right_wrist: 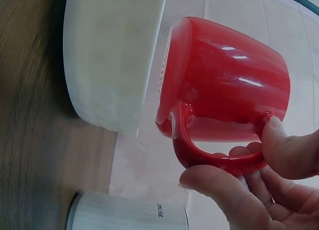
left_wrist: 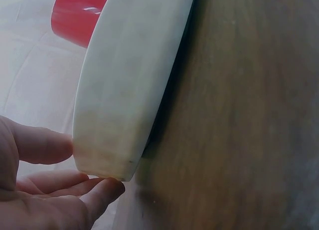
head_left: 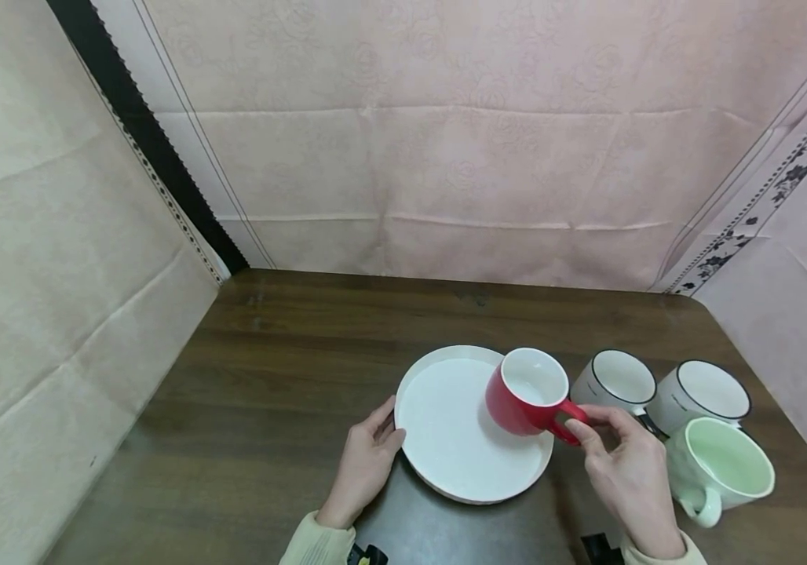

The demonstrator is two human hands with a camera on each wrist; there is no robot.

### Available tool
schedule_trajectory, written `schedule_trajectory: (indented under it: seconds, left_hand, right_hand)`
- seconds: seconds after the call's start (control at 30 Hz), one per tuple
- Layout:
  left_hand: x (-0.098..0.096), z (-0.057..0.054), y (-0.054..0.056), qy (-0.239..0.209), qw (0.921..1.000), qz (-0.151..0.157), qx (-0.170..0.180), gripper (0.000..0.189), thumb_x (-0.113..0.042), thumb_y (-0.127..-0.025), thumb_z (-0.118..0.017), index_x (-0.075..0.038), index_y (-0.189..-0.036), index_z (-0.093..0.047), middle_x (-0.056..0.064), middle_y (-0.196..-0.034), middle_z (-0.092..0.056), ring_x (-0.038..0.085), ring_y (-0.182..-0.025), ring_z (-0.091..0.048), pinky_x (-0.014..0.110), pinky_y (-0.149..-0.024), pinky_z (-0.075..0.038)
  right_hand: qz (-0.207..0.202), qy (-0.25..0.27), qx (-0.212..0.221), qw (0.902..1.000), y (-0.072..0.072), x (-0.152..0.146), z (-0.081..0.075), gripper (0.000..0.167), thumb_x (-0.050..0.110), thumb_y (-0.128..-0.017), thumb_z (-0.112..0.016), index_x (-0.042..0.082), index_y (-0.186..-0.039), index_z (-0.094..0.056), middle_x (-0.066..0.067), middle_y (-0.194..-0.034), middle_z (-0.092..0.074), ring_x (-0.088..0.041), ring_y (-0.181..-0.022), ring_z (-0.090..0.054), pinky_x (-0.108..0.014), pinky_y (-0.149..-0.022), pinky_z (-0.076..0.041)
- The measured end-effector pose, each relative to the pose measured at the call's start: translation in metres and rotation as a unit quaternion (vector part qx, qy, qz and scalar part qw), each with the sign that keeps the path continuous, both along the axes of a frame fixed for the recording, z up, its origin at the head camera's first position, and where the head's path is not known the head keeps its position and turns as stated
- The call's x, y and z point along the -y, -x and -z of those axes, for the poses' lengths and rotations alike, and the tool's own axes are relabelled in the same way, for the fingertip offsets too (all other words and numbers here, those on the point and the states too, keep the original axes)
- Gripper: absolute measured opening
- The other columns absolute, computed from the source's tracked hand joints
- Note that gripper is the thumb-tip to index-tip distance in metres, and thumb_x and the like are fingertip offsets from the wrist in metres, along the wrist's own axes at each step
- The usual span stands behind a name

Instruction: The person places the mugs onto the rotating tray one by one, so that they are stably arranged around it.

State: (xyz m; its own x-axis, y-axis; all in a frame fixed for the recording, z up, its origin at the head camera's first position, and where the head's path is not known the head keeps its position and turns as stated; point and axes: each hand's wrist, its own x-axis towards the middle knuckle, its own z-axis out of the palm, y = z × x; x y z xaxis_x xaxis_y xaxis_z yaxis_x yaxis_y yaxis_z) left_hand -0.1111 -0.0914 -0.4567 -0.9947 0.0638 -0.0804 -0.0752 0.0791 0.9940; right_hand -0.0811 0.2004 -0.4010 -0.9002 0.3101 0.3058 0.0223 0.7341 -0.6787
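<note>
My right hand [head_left: 626,467] pinches the handle of a red mug [right_wrist: 232,75] with a white inside, thumb at the handle's top end. The mug is tilted close over the right part of a thick round white disc [head_left: 460,439], like a turntable. In the right wrist view, a narrow gap shows between the mug's base and the disc's top. My left hand [head_left: 368,459] rests its fingertips against the disc's left side. The left wrist view shows the disc's tall side wall with fingers [left_wrist: 102,190] touching it, and a dark shadow underneath.
Two white mugs with dark rims, the left mug [head_left: 615,380] and the right mug [head_left: 707,392], stand right of the disc. A light green mug [head_left: 724,463] stands in front of them, beside my right hand. Pale cloth walls [head_left: 446,173] bound the brown wooden table [head_left: 269,377].
</note>
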Motion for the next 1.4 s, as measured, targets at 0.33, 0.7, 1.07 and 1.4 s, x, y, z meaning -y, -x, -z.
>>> schedule_trajectory:
  seconds: [0.33,0.7,1.07,1.4]
  left_hand:
    - [0.0,0.0,0.0,0.002,1.0,0.001,-0.006,0.053,0.003,-0.096,-0.054,0.007,-0.145,-0.036,0.026,-0.149,-0.036,0.032,-0.136,-0.038,0.038,-0.106,-0.04]
    - [0.001,0.003,0.001,0.002,0.9999,0.004,-0.014,0.052,0.004,-0.095,-0.053,0.01,-0.144,-0.035,0.027,-0.148,-0.036,0.033,-0.135,-0.038,0.037,-0.105,-0.04]
    - [0.0,0.001,0.0,-0.001,1.0,0.003,-0.003,0.053,0.003,-0.096,-0.054,0.008,-0.145,-0.035,0.027,-0.148,-0.035,0.032,-0.136,-0.038,0.036,-0.105,-0.04]
    - [0.0,0.001,0.0,0.003,1.0,0.001,-0.002,0.053,0.002,-0.096,-0.054,0.008,-0.145,-0.035,0.026,-0.148,-0.036,0.031,-0.136,-0.038,0.038,-0.106,-0.04]
  right_hand:
    - [-0.004,0.001,0.001,1.0,0.003,0.002,0.0,0.027,0.007,-0.08,-0.079,0.003,-0.106,-0.071,-0.015,-0.096,-0.07,-0.026,-0.075,-0.06,-0.023,-0.047,-0.046]
    - [-0.008,-0.004,-0.029,0.9995,0.009,0.004,0.002,0.02,0.002,-0.078,-0.08,0.005,-0.097,-0.072,-0.009,-0.088,-0.071,-0.016,-0.069,-0.06,-0.02,-0.046,-0.043]
    - [-0.016,0.0,-0.026,0.9995,0.013,0.004,0.004,0.02,0.003,-0.079,-0.079,0.004,-0.098,-0.072,-0.009,-0.089,-0.071,-0.017,-0.069,-0.06,-0.021,-0.045,-0.045]
    - [-0.022,-0.013,-0.036,0.999,0.015,0.004,0.003,0.019,0.004,-0.079,-0.079,0.007,-0.096,-0.073,-0.008,-0.085,-0.072,-0.015,-0.06,-0.057,-0.023,-0.042,-0.04]
